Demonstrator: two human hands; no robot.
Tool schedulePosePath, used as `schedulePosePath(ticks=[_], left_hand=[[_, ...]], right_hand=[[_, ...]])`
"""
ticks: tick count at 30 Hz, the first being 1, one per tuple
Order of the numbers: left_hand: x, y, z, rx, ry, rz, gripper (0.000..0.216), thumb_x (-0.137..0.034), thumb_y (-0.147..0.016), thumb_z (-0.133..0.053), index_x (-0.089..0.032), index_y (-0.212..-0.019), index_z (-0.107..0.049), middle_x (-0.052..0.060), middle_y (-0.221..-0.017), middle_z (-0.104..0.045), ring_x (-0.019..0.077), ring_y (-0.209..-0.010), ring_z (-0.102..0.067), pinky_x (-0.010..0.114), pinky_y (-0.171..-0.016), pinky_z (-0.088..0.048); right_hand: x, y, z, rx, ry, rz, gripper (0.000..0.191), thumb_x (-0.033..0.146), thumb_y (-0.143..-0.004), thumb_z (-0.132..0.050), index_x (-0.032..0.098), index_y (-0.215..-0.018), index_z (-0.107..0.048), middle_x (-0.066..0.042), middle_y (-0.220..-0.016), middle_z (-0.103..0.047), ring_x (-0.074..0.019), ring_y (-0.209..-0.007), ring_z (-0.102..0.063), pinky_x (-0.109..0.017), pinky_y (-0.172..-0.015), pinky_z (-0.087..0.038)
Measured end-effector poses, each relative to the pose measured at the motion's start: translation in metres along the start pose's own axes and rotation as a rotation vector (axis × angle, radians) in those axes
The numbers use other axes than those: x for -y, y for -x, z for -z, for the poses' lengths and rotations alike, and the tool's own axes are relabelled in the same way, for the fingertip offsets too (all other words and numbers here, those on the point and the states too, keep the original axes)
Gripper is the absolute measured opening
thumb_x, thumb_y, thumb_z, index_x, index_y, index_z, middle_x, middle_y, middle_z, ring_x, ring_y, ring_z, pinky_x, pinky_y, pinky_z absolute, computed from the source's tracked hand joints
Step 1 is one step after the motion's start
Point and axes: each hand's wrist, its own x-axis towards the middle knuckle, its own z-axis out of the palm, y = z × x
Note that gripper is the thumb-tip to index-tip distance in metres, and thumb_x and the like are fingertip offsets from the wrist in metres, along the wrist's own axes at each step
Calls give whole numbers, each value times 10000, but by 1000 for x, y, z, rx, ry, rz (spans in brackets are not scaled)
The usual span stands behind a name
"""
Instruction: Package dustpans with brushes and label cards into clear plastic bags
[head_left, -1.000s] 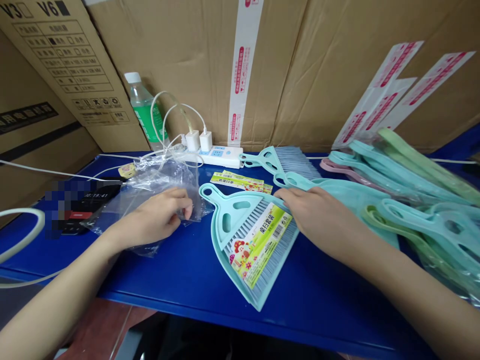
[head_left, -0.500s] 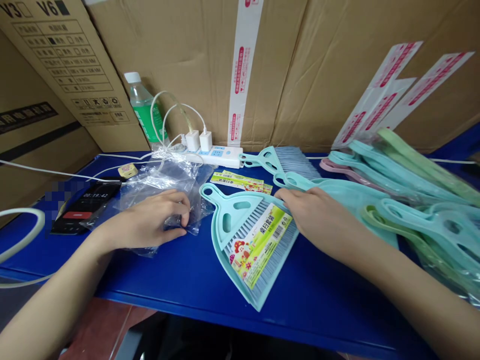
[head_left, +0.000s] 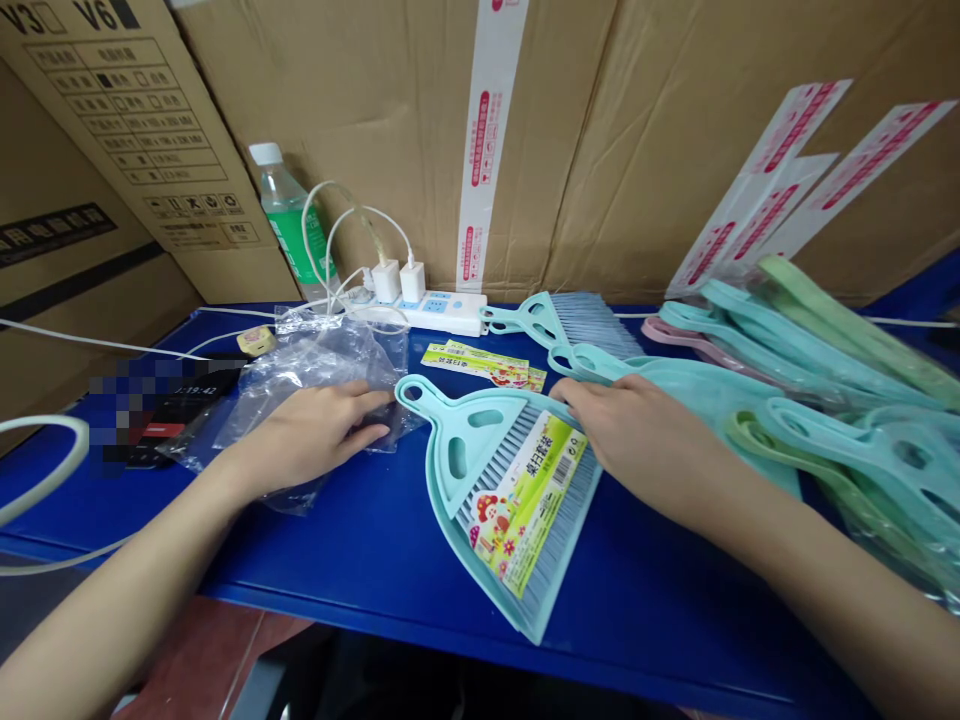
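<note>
A light-blue dustpan (head_left: 442,500) lies in front of me with a matching hand brush (head_left: 480,440) nested in it, handles together at the upper left. A printed cardboard label (head_left: 529,505) covers the grey-blue bristles. My right hand (head_left: 637,435) has its fingers closed at the dustpan's upper right edge; the fingertips are partly hidden. My left hand (head_left: 322,430) is over crumpled clear plastic bags (head_left: 300,370), thumb and fingers apart, fingertips close to the handle loop. Behind, another light-blue brush (head_left: 577,320) and dustpan (head_left: 697,390) lie on the blue table (head_left: 337,560).
Wrapped dustpan sets (head_left: 862,400) in blue, green and pink are piled at the right. Loose labels (head_left: 480,362) lie near a power strip (head_left: 450,312) with chargers and cables. A bottle (head_left: 289,225), a phone (head_left: 184,400) and a yellow block (head_left: 256,341) are at the left. Cardboard boxes (head_left: 390,110) stand behind.
My left hand has moved right toward the handle loop, its fingers straightening. The nested dustpan and brush have turned slightly, the lower corner shifting right and toward me. My right hand stays nearly in place.
</note>
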Motion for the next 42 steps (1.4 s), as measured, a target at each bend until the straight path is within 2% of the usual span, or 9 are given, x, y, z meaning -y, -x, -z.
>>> schedulePosePath(ticks=[3, 9, 13, 16, 22, 27, 33, 37, 42], left_hand=[[1, 1, 0, -24, 123, -53, 370, -346, -928, -471, -218, -1228, -646, 73, -1021, -702, 198, -792, -662, 298, -731, -509], [1, 4, 0, 15, 276, -134, 316, -284, -916, -496, -215, -1190, -636, 12, -829, -666, 149, -704, -606, 256, -679, -467], [-1, 4, 2, -1, 316, -180, 244, -264, -932, -446, -206, -1046, -653, 28, -905, -691, 148, -767, -626, 256, -716, -479], [-1, 3, 3, 2, 359, -206, 237, -241, -927, -441, -210, -1022, -656, 36, -969, -702, 154, -827, -643, 267, -761, -492], [2, 2, 0, -72, 281, -189, 217, -238, -907, -452, -209, -985, -653, 21, -856, -670, 146, -725, -609, 260, -695, -471], [1, 2, 1, -137, 247, -177, 199, -215, -885, -464, -199, -987, -634, -15, -717, -587, 134, -633, -571, 242, -627, -433], [-1, 2, 0, -167, 279, -216, 191, -193, -881, -461, -192, -1000, -611, -19, -739, -569, 124, -642, -566, 232, -633, -426], [-1, 3, -1, -150, 297, -236, 183, -175, -882, -465, -189, -998, -605, -19, -747, -564, 123, -654, -563, 230, -637, -426], [-1, 3, -1, -137, 308, -338, 183, -149, -898, -464, -181, -992, -618, -17, -755, -558, 115, -651, -547, 224, -637, -423]], right_hand=[[0, 0, 0, 6, 8, 4, 337, -41, -764, -345, 194, -859, -566, -25, -642, -677, -189, -569, -596, -307, -637, -372], [2, 0, 1, 35, 25, -16, 346, -40, -771, -340, 183, -877, -582, -43, -676, -699, -198, -594, -614, -310, -633, -374], [3, 0, 3, 25, 35, -10, 356, -37, -769, -351, 185, -905, -594, -38, -684, -706, -193, -587, -610, -304, -616, -365], [3, 0, 2, 35, 34, -23, 361, -43, -763, -359, 187, -903, -599, -37, -686, -708, -192, -586, -610, -308, -621, -367], [2, 0, 1, 24, 22, -9, 366, -48, -779, -355, 192, -896, -606, -31, -705, -718, -187, -599, -626, -311, -643, -386], [3, -1, 2, 97, -1, -48, 362, -62, -781, -374, 172, -915, -616, -51, -793, -745, -199, -670, -670, -323, -682, -402], [1, 0, 0, 93, -66, -27, 383, -61, -800, -386, 178, -973, -631, -55, -924, -773, -210, -777, -704, -325, -704, -408], [2, 0, 0, 95, -68, -43, 391, -60, -811, -388, 176, -990, -643, -49, -925, -777, -210, -766, -706, -323, -704, -413], [4, -3, 3, 115, -70, -74, 386, -42, -819, -406, 167, -1011, -667, -64, -910, -780, -226, -761, -710, -325, -698, -433]])
